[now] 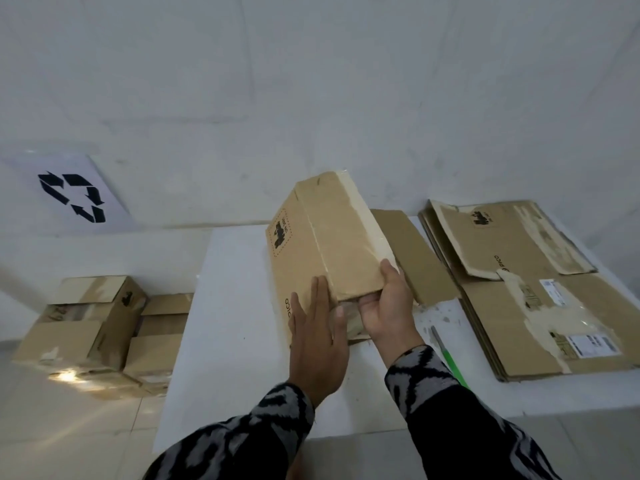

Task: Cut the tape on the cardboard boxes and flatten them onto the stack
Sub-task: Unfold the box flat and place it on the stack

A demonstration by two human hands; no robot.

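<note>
A brown cardboard box (322,244) with a black logo and pale tape along its seam stands tilted on the white table (235,306). My right hand (388,313) grips its near lower corner, thumb on top and fingers underneath. My left hand (317,337) lies flat with straight fingers against the box's near left side. A stack of flattened boxes (526,289) with labels and torn tape lies on the table's right part. A green-handled cutter (448,358) rests on the table between my right arm and the stack.
Several taped boxes (93,323) sit on the floor left of the table. A loose flat cardboard piece (412,254) lies behind the held box. A recycling sign (72,195) hangs on the grey wall.
</note>
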